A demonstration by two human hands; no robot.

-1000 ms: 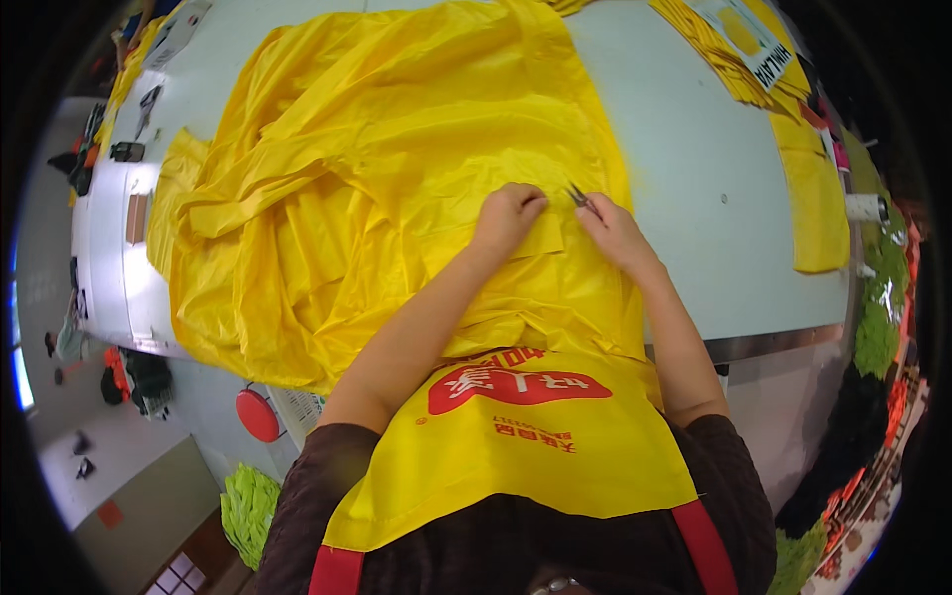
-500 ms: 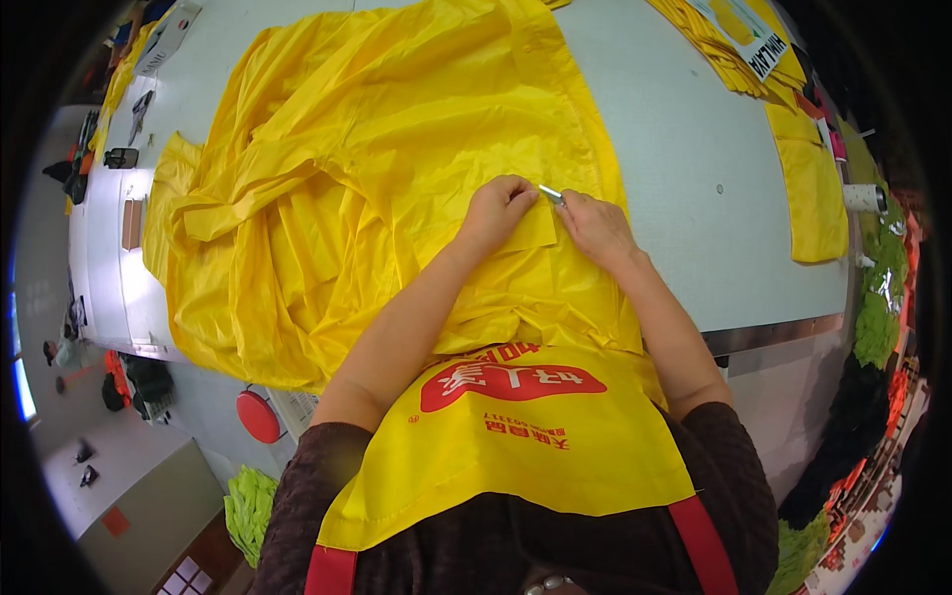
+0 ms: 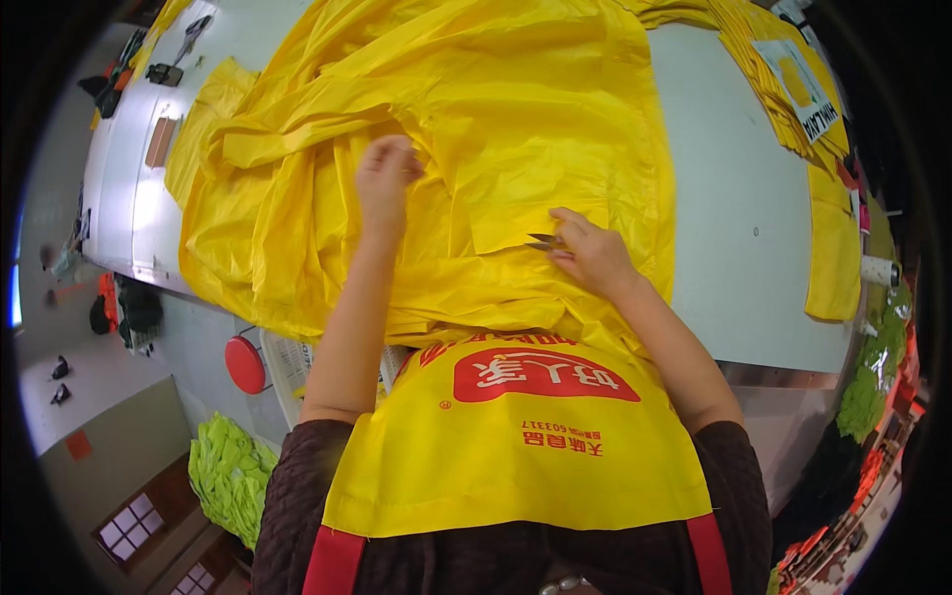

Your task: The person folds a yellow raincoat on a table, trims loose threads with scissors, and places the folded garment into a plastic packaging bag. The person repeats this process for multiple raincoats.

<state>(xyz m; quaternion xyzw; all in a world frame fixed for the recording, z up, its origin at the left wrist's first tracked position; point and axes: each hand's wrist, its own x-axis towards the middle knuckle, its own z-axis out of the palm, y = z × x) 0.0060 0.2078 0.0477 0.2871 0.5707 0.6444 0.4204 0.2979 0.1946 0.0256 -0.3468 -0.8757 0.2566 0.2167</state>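
Pinching yellow fabric [image 3: 516,129] in left hand [image 3: 385,171], right hand [image 3: 591,254] closed on small snips [image 3: 542,240], white label [image 3: 799,87] far right.

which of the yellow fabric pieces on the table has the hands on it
The big crumpled yellow fabric at centre; left hand and right hand rest on it. The stacked yellow pieces lie untouched far right.

The scene is bright and evenly lit, the light seems to come from above. The yellow fabric [image 3: 476,149] shows soft sheen on its folds and only weak shadows in the creases. The pale tabletop [image 3: 734,228] has a white glare stripe at its far left end. The middle is sharp. Toward the rim, straight edges bend strongly, details become small and a little blurry, and a black round border closes the corners.
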